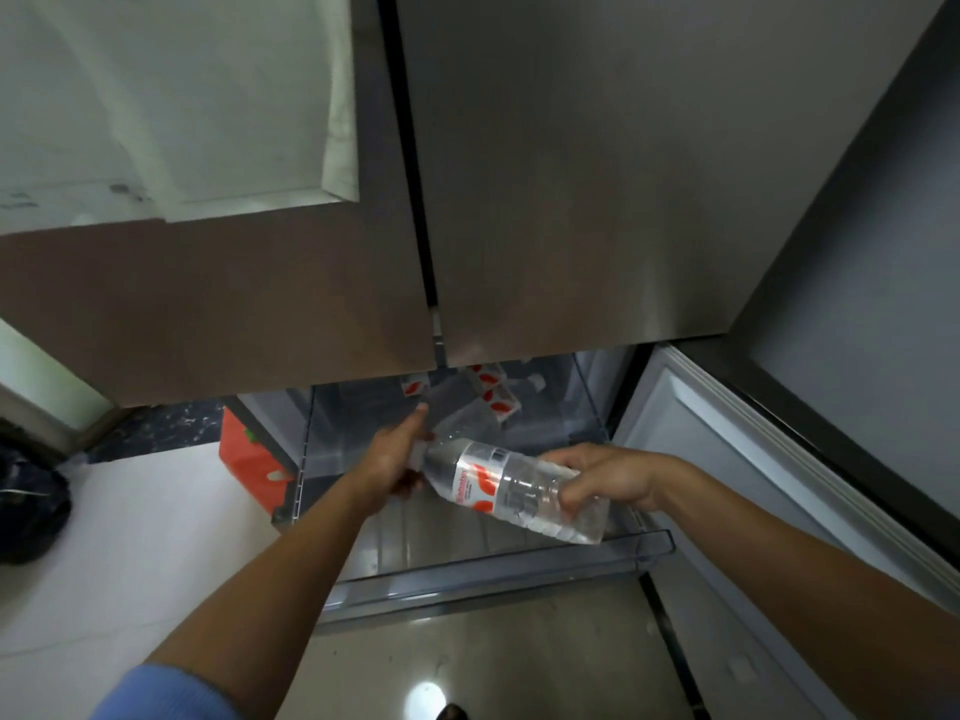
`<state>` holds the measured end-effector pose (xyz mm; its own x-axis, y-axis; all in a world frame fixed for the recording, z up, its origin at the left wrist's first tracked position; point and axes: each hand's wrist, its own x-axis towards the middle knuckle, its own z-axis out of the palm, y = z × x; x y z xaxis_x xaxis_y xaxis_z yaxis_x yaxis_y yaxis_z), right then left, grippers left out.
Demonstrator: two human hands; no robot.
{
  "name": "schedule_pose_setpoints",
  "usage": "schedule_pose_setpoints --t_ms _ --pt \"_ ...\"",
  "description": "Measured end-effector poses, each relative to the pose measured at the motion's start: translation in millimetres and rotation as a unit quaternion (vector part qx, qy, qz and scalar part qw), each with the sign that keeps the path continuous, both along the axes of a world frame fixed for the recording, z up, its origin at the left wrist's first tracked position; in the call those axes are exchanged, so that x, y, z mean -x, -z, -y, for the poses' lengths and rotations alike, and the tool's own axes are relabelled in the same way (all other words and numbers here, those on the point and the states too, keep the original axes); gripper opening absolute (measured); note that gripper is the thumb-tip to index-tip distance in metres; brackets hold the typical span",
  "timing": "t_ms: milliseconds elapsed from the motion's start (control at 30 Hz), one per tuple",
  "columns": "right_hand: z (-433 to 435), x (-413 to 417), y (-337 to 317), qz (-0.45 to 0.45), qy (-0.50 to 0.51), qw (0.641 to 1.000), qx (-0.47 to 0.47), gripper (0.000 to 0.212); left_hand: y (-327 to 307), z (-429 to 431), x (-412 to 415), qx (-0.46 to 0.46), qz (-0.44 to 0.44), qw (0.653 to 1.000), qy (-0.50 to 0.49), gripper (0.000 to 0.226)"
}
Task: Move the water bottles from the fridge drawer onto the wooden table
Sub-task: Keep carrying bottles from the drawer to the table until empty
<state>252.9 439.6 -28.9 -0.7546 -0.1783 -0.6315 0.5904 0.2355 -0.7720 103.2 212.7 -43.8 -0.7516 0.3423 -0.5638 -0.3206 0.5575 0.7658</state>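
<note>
A clear water bottle with a white and red label lies almost level above the pulled-out fridge drawer. My right hand grips its bottom half. My left hand is closed around its neck end. Several more bottles with the same red labels lie at the back of the drawer, partly hidden under the upper fridge doors. The wooden table is out of view.
The closed upper fridge doors hang over the drawer. An open lower door stands to the right. A red box sits left of the drawer. A dark bag lies on the pale floor at far left.
</note>
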Motion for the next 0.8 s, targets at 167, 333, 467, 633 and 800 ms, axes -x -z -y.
schedule_pose_setpoints --t_ms 167,333,467,633,800 --pt "12.6 17.7 19.7 0.021 -0.050 0.996 0.071 0.056 2.3 26.6 1.4 0.032 0.026 0.999 0.033 0.037" --pt "-1.8 66.4 65.0 0.027 0.134 0.991 -0.011 0.034 4.5 53.7 6.4 0.051 0.002 0.998 -0.043 0.031" --pt "-30.9 125.4 115.3 -0.061 0.173 0.918 -0.351 0.034 3.7 74.3 8.7 0.082 -0.025 0.994 -0.073 0.034" --pt "-69.8 186.1 178.8 -0.011 0.354 0.918 -0.180 0.042 7.5 85.5 10.3 0.084 -0.076 0.987 -0.111 0.025" --pt "-66.7 195.7 193.4 0.021 0.402 0.914 -0.061 0.038 15.7 88.0 9.6 0.131 -0.088 0.982 -0.100 0.030"
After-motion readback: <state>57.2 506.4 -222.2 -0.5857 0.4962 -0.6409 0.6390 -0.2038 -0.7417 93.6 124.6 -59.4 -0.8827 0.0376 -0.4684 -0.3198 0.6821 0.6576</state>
